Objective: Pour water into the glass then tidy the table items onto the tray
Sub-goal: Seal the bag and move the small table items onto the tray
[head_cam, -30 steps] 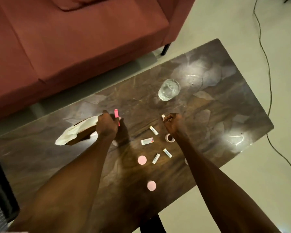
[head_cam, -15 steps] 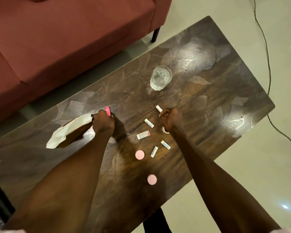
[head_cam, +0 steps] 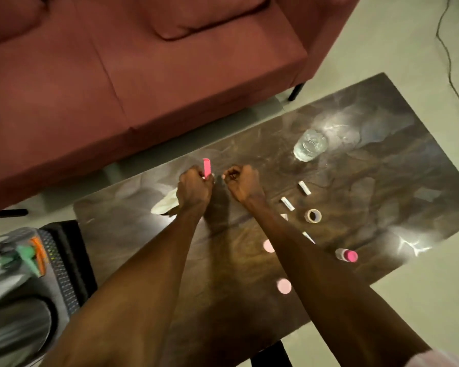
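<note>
The clear glass (head_cam: 309, 145) holds water and stands at the far right of the dark table (head_cam: 382, 197). My left hand (head_cam: 194, 188) is shut on a pink stick (head_cam: 206, 167) that points up from the fist. Close to its right, my right hand (head_cam: 243, 184) is curled into a fist; I cannot tell whether anything is inside. Right of that arm lie white sachets (head_cam: 304, 188) (head_cam: 287, 203), a tape roll (head_cam: 313, 215) and a small pink-capped bottle (head_cam: 346, 255). Two pink discs (head_cam: 268, 246) (head_cam: 284, 286) lie nearer to me.
A white cloth (head_cam: 166, 203) lies partly under my left hand. A red sofa (head_cam: 143, 75) runs along the far side of the table. A grey bag with objects (head_cam: 24, 274) stands at the left end. A cable (head_cam: 451, 75) trails over the floor on the right.
My right hand has moved left, away from the sachets and tape roll, up to my left hand. The view swung left, so the bag and pink-capped bottle now show.
</note>
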